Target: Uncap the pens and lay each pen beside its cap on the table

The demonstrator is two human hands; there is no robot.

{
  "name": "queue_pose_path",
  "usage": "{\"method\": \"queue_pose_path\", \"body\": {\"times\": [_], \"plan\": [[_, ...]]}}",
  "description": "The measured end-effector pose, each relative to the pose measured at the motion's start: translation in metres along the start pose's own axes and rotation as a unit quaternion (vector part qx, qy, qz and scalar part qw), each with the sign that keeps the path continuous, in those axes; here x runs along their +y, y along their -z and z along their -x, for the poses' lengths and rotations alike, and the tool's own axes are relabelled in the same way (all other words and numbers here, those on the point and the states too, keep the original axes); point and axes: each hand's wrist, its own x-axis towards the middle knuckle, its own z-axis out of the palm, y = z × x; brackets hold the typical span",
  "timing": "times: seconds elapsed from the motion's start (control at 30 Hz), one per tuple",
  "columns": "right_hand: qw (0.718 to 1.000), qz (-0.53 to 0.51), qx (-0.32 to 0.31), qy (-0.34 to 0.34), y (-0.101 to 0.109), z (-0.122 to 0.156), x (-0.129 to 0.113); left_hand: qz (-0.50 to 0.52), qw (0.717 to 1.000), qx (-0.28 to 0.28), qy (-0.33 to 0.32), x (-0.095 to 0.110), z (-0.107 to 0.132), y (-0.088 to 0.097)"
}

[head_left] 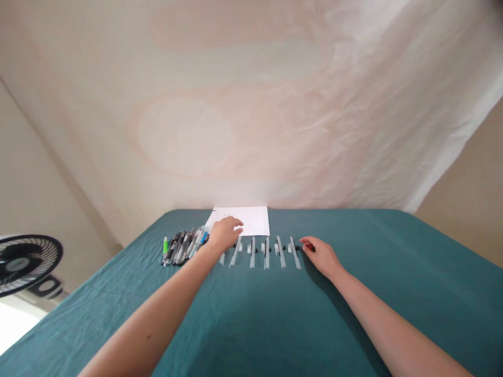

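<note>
Hiding part of a tube (222, 259), left hand (225, 232), like right hand (321, 255), can't be judged gripping or free.

- The surface (251, 330) has a teal cloth over it, lightly creased, with rounded corners at the far end.
- A white sheet of paper (255, 220) lies flat up by the far edge, with small dark marks towards its left side; I can't read them from here.
- Over on the left there's a bunch of pens (181, 247) lying side by side, mostly dark or clear, a bright green one (165, 245) at the outer end.
- Across the middle runs a row of slim clear tubes (252, 252), spaced apart, small clear and dark pieces (290, 248) just beside them.
</note>
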Motion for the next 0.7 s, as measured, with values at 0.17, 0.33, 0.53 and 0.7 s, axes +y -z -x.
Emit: {"method": "queue_pose_path", "body": {"times": [0.17, 0.33, 0.53, 0.7], "plan": [[1.000, 0.002, 0.002, 0.001, -0.001, -0.001, 0.000, -0.047, 0.981, -0.011, 0.189, -0.126, 0.014, 0.033], [1.000, 0.007, 0.000, 0.016, -0.003, -0.001, -0.001, -0.052, 0.960, -0.052, 0.269, -0.186, 0.037, 0.027], [1.000, 0.012, 0.000, 0.017, -0.002, 0.000, -0.001, -0.034, 0.958, -0.077, 0.274, -0.183, 0.040, -0.002], [1.000, 0.012, 0.000, 0.016, -0.002, 0.000, -0.001, -0.026, 0.957, -0.071, 0.282, -0.178, 0.035, -0.011]]}}
